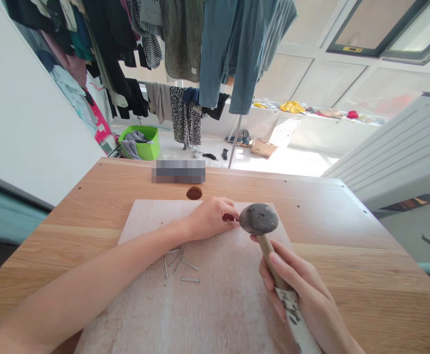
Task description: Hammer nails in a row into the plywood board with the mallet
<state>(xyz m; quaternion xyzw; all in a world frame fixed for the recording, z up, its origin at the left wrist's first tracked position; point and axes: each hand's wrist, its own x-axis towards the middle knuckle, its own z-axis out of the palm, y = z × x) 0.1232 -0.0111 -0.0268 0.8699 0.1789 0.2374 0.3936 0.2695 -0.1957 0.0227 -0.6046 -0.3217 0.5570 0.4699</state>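
A mallet (258, 219) with a dark, scuffed, rounded head is in my right hand (303, 282), fingers wrapped round its handle. The mallet's head is over the far right part of a pale wooden board (215, 314). Close to the left side of that head, my left hand (213, 219) rests on the board with thumb and finger pinched together. Whatever is in this pinch is too small and too covered by the mallet to make out. Several loose nails (190, 280) lie scattered on the board, nearer to me than my left hand.
Under the board is a wooden table (322, 221) with a round hole (194, 192) near its far edge. A blurred dark box (178, 172) sits beyond the hole. Clothes (233, 49) hang past the table, with a green basket (150, 146) on the floor.
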